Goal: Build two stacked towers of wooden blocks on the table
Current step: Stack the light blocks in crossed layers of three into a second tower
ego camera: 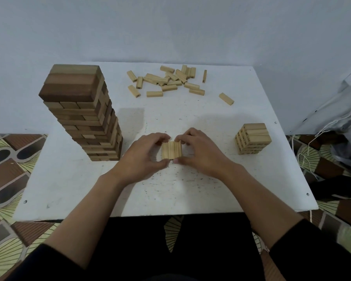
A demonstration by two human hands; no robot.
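Note:
Three pale wooden blocks [171, 150] lie side by side as one flat row at the middle of the white table [69, 183]. My left hand [144, 157] presses the row from the left and my right hand [199, 153] from the right, fingers curled round its ends. A tall tower of darker, larger blocks [83, 114] stands at the left. A short stack of pale blocks [252, 138] stands at the right. Several loose pale blocks [170, 80] are scattered at the back, with one lone block [226, 98] apart to their right.
A white wall [170, 27] rises right behind the table. Patterned floor mat [6, 159] shows on both sides. Grey plastic sheeting and white cords [332, 122] lie off the table's right edge.

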